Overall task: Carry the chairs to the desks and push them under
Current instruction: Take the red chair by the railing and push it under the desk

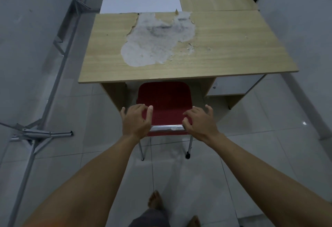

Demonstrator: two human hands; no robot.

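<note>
Here, the wooden worktop (224, 50), its laminate peeled away in one patch, covers the front of a red chair (167, 101) standing partly under it. The left hand (136, 120) and right hand (199, 122) hover at the chair's back corners, fingers spread apart, gripping nothing.

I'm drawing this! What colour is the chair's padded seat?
Red: the padded chair seat shows best in head view.

Grey metal frame (48, 133) on tiled floor (172, 173)
</note>
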